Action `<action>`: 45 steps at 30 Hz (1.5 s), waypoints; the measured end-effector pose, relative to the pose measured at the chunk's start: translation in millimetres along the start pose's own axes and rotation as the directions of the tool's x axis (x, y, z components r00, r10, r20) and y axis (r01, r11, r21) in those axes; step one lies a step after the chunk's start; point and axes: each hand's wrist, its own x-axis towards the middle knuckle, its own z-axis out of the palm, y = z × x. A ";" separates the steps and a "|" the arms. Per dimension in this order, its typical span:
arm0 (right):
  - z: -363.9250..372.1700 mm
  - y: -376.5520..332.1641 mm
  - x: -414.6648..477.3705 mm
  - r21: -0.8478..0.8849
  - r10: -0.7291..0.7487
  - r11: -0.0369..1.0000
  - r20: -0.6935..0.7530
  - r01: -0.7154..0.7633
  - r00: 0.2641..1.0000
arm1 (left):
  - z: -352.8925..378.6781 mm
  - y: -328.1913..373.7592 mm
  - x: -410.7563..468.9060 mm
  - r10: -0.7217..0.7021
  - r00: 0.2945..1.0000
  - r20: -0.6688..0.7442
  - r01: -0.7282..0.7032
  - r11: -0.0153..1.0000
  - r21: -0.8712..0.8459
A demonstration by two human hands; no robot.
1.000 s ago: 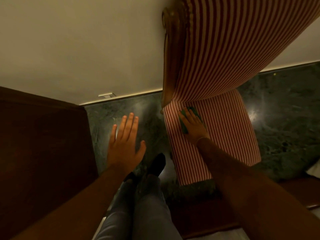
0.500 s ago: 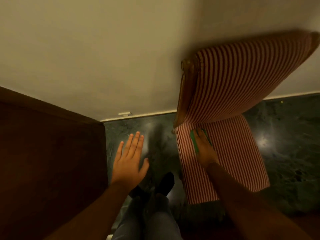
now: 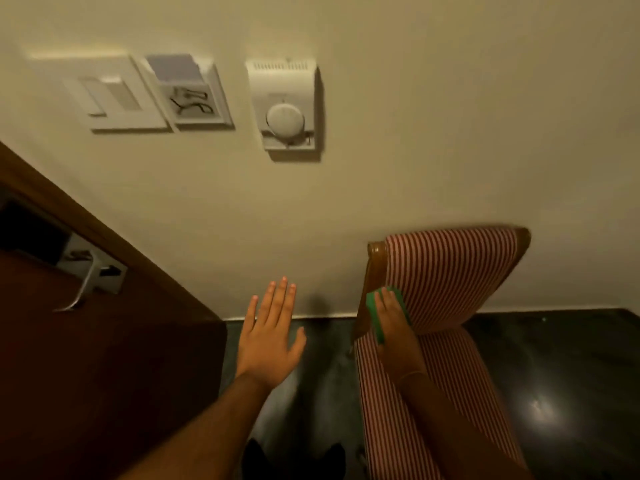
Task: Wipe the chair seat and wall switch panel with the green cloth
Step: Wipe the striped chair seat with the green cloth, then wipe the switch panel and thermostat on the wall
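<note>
Lying bright green and folded, green cloth (image 3: 375, 315), at the rear of the striped chair seat (image 3: 388, 403), pressed under the right hand (image 3: 394, 329), fingers flat upon it. Hovering left of the chair, left hand (image 3: 268, 341), grip spread wide and holding nothing. Hanging on the wall well above the chair, switch panel (image 3: 117, 97), card holder (image 3: 190, 93) and thermostat (image 3: 284, 107).

The left hand (image 3: 268, 337) hangs flat, fingers spread, gripping nothing. The right hand (image 3: 394, 327) presses down, arm extended.

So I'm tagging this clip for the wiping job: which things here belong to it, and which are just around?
Part of the job:
green cloth under the right hand
striped chair
wall switch panel

Just around:
left hand, open and empty
card holder
thermostat dial
wooden door and its handle
</note>
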 end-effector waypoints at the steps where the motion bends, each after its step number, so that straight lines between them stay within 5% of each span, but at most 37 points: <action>1: -5.0 -8.5 5.1 0.010 -0.019 1.000 -0.014 0.019 1.000 | -7.2 -2.6 4.1 -0.006 1.000 -0.024 0.006 1.000 0.005; 13: -93.1 -146.8 62.3 0.046 -0.239 0.962 -0.332 0.268 0.913 | -127.0 -69.3 76.7 -0.084 0.941 -0.328 0.098 0.995 0.025; 25: -134.3 -303.4 125.4 -0.130 -0.521 0.809 -0.610 0.573 0.597 | -255.4 -166.7 182.8 -0.075 0.714 -0.696 0.085 0.996 -0.020; 40: -69.1 -344.1 208.2 -0.085 -0.274 0.946 -0.721 0.312 0.636 | -288.9 -236.1 286.3 0.034 0.552 -0.833 0.001 0.999 0.041; 45: -48.2 -332.1 221.3 -0.122 -0.309 0.930 -0.770 0.346 0.559 | -287.9 -236.4 287.9 0.045 0.535 -0.843 -0.006 0.999 0.049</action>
